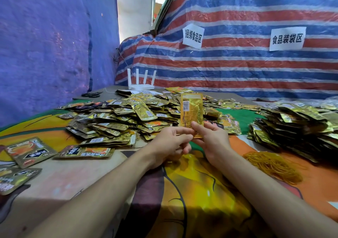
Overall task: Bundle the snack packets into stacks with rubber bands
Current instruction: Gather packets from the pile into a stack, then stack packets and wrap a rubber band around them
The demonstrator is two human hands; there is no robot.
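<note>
Head view. A gold snack packet [192, 113] stands upright in front of the loose pile of packets [118, 117], just at the pile's right edge. Its long axis is vertical, its barcode side faces the camera and its sealed top edge points up. Whether further packets lie behind it cannot be told.

The right hand [210, 140] grasps the packet's lower end, with the thumb across the front face and the fingers behind. The left hand [172, 142], fingers curled, pinches the same lower end at its left corner between thumb and forefinger. Both forearms rest low over the worktop [192, 192], which is covered by a printed cloth.

Right of the pile, well apart from it, lies a tangle of yellow rubber bands [272, 164]. Beyond the bands rises a second heap of packets [296, 128]. Left of the pile and nearer the camera, a few single packets [30, 151] lie flat with their printed faces up. Behind the pile stands a white router [140, 82] with four antennas upright, and black scissors [91, 94] lie at the pile's far left. A striped tarpaulin [237, 64] bearing two paper labels hangs behind the pile.
</note>
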